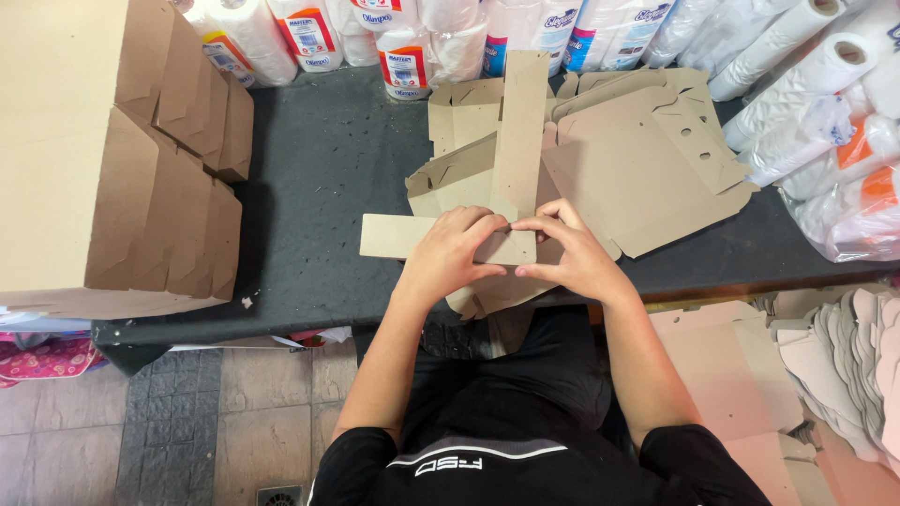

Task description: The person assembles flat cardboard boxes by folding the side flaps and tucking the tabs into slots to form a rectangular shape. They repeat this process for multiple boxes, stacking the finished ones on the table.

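Note:
My left hand (453, 255) and my right hand (566, 253) meet over a flat brown cardboard blank (518, 141) on the dark table (319, 178). Both hands pinch and press the blank where a long upright strip crosses a horizontal strip (389, 236). The fingertips of both hands touch near the crossing. Beneath and to the right lies a pile of more flat cardboard cut-outs (647, 178).
Stacks of folded brown boxes (131, 159) fill the table's left side. Wrapped paper rolls (412, 37) line the back edge and the right (825, 112). More cardboard blanks (834, 365) are piled at the lower right. The tiled floor (234, 412) shows at the lower left.

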